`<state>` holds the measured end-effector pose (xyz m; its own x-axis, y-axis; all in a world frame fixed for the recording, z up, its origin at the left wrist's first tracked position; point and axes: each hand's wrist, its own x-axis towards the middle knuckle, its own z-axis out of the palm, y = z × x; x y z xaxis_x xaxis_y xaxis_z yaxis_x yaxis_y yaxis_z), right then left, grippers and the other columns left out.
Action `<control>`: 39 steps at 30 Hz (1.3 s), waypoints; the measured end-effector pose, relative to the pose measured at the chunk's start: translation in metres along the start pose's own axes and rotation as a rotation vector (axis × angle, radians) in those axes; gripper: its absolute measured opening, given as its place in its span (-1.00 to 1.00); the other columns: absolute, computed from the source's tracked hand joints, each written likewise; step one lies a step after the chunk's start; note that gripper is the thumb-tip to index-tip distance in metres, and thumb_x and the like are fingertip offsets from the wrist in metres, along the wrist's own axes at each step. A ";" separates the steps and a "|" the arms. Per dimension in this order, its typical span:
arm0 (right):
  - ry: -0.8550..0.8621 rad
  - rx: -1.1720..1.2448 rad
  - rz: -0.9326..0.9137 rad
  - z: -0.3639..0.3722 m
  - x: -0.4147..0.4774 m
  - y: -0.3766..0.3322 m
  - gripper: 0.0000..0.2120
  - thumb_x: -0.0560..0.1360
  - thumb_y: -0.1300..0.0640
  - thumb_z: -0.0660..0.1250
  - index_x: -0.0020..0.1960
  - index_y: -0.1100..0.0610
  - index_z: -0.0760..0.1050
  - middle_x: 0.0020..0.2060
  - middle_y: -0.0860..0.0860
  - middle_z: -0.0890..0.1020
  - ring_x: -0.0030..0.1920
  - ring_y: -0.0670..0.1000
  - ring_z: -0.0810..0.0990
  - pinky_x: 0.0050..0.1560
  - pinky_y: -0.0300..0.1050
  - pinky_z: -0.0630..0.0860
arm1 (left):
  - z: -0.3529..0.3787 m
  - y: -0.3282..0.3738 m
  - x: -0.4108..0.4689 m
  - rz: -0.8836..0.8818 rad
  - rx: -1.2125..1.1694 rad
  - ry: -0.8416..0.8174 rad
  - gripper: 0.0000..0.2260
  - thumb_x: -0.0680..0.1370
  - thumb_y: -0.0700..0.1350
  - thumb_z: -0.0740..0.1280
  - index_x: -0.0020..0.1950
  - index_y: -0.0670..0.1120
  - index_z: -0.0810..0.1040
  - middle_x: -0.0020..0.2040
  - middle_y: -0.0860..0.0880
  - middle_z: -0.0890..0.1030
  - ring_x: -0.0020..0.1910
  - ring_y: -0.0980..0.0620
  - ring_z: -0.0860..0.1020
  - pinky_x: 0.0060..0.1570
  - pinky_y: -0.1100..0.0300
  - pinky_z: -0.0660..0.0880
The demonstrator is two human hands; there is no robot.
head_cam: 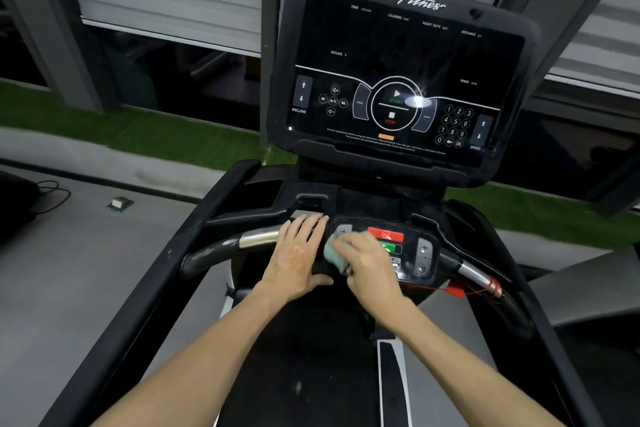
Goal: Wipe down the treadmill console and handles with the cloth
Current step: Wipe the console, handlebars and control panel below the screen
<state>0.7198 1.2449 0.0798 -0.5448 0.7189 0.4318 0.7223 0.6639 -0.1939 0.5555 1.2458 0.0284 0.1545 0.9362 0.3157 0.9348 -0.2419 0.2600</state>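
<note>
So, working outward from the belt [311, 374]: both forearms reach forward, and the left hand [298, 253] lies flat with fingers straight and together, thumb hooked on the near edge, just left of the button panel [412, 274]. The right hand [370, 267] sits on top of the pale green cloth [333, 251], pressing it onto the panel's left end. It's motion-blurred, so I can't tell whether the fingers curl round the cloth or just lie flat on it. My take for this step: go light over the red button [385, 234] and green button [389, 248] so nothing gets triggered, work across to the right rocker [423, 258], and leave the red safety clip [456, 289] alone. The chrome left grip [259, 238] and right grip [472, 270] look like they want a wrap-around wipe, not a top swipe. Further back, the recessed pocket [258, 196] on the left behind the panel is too dark to say what's in it, if anything. The big screen [398, 55] beyond, with that glare spot, probably shows smears most, so I'd fold to a fresh face first.
</note>
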 end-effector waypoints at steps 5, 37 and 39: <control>-0.094 0.005 -0.059 -0.002 -0.003 -0.001 -0.45 0.06 0.54 0.47 0.01 0.22 0.63 -0.06 0.06 0.63 -0.06 0.06 0.54 -0.14 -0.16 0.55 | 0.000 0.000 0.000 0.014 0.024 -0.011 0.01 0.33 0.23 0.51 0.59 -0.12 0.08 0.55 -0.08 0.21 0.54 -0.10 0.14 0.53 -0.05 -0.03; 0.141 -0.034 0.102 -0.029 0.056 0.007 -0.58 0.21 0.50 0.34 -0.02 0.15 0.50 0.01 0.05 0.52 -0.03 0.08 0.43 -0.19 -0.24 0.35 | -0.011 0.005 0.002 -0.041 0.081 -0.115 0.07 0.39 0.30 0.43 0.60 -0.08 -0.18 0.59 -0.06 0.02 0.57 -0.08 -0.05 0.53 -0.03 -0.21; 0.061 -0.118 0.019 -0.018 0.054 0.004 -0.55 0.19 0.47 0.39 0.03 0.18 0.53 0.05 0.13 0.52 0.02 0.13 0.43 -0.15 -0.16 0.48 | -0.013 0.005 0.002 -0.037 0.089 -0.126 0.05 0.41 0.31 0.41 0.60 -0.11 -0.16 0.60 -0.07 0.01 0.58 -0.09 -0.06 0.53 -0.03 -0.21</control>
<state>0.7002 1.2827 0.1181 -0.5063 0.7149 0.4822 0.7794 0.6187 -0.0990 0.5560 1.2431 0.0417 0.1527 0.9700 0.1890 0.9645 -0.1879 0.1856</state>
